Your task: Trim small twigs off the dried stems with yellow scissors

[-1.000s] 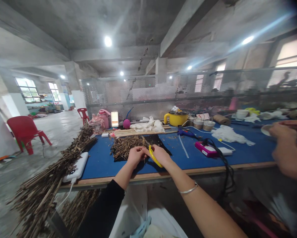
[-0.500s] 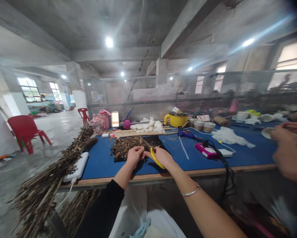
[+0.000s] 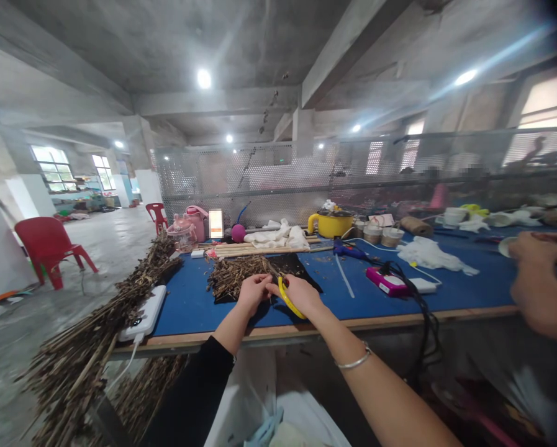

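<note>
Little has been shifted, so close handwork seems unfinished: beside dried stalks (image 3: 234, 277) on the bench (image 3: 399, 307), yellow-handled scissors (image 3: 289, 300) are held in the right hand (image 3: 302, 294), the left hand (image 3: 252, 292) pinched alongside, contents unclear.

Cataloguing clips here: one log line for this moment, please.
right hand: yellow-handled scissors; left hand: pinched, contents unclear; dried stems: on black mat

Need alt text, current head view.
A person's left hand and right hand are close together over a blue table, the right holding yellow-handled scissors, near dried stalks on black cloth. Behind stands a yellow pot.
</note>
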### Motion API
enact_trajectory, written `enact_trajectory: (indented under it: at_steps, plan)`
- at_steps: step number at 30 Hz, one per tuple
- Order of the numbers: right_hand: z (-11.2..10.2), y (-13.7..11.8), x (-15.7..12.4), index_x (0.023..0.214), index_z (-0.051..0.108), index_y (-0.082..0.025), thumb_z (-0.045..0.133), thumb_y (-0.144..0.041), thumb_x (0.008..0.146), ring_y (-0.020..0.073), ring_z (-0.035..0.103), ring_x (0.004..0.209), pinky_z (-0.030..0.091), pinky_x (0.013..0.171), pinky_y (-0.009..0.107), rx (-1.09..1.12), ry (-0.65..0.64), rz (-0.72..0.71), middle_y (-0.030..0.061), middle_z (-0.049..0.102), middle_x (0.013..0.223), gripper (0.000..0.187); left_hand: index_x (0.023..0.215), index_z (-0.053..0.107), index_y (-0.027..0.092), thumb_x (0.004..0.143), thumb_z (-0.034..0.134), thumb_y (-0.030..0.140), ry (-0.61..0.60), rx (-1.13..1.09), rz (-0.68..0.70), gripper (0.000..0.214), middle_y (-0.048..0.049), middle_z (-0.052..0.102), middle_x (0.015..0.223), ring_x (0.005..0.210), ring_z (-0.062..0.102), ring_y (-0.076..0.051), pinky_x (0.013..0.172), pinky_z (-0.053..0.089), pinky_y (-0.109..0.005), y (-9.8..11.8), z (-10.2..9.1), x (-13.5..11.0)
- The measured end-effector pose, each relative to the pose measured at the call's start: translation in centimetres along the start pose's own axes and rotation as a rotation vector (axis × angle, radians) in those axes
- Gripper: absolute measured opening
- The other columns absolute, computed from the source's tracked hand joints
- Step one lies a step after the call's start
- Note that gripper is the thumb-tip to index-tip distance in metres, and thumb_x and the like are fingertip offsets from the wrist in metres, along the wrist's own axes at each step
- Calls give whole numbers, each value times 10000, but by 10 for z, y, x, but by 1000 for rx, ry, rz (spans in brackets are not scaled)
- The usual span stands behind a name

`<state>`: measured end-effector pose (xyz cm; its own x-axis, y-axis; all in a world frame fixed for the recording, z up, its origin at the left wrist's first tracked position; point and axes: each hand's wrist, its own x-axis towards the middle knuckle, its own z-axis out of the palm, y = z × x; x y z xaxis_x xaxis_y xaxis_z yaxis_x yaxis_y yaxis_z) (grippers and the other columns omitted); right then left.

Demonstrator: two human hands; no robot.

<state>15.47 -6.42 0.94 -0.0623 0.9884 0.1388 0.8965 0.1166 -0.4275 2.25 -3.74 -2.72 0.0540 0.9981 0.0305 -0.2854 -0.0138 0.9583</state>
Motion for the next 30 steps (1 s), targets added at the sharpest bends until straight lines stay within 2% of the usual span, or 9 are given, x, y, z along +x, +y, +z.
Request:
enact_trajectory:
  at_steps: [4,8,11,14,17,21,26,30]
  plan:
    - [3,4,4,930,592,-207,438,-702,643,272,582,877,420,666,309,-9,5,-2,113,631,952,593,753,597,108,625,649,232,26,38,-35,185,30,520,479,400,448,-46,430,371,-166,0,1,0]
    - [4,9,9,885,612,-196,426,-692,662,269,590,861,416,674,307,-40,6,-15,118,639,919,575,823,597,104,618,638,150,23,74,-42,214,12,561,517,439,497,-63,449,391,-168,-1,1,0]
    - [2,10,9,881,609,-190,420,-690,668,265,590,864,413,680,306,-55,2,0,124,637,919,575,859,593,100,653,625,159,52,17,-30,217,23,540,503,422,481,-52,465,407,-172,0,1,0]
    - [2,8,4,949,569,-191,437,-694,651,275,582,888,412,691,324,-57,21,32,121,631,942,600,912,593,106,656,645,187,76,-34,-27,274,-1,579,581,452,499,-53,484,428,-181,1,-1,0]
    - [3,5,-1,996,528,-189,466,-693,630,282,578,900,411,699,336,-48,19,22,116,626,954,626,929,598,116,639,671,223,60,-58,-21,317,-31,611,653,499,527,-69,487,430,-185,0,-2,1]
    - [7,2,-3,1028,505,-187,509,-676,612,274,574,912,409,698,319,-23,21,-18,119,609,990,643,863,620,106,623,681,230,5,-48,30,277,-40,617,644,521,536,-78,508,425,-183,-3,-4,3]
    - [12,1,-4,990,517,-194,505,-663,629,265,580,889,402,677,307,-23,94,-31,111,622,942,592,845,622,104,614,675,226,-37,-15,53,266,-51,632,682,519,539,-83,500,416,-190,-6,-3,4]
    - [12,1,-2,986,528,-201,495,-663,640,261,585,873,397,673,300,-38,102,-21,111,630,926,579,862,608,105,604,675,210,-41,17,33,286,-47,631,671,495,532,-81,480,403,-188,-5,-2,3]
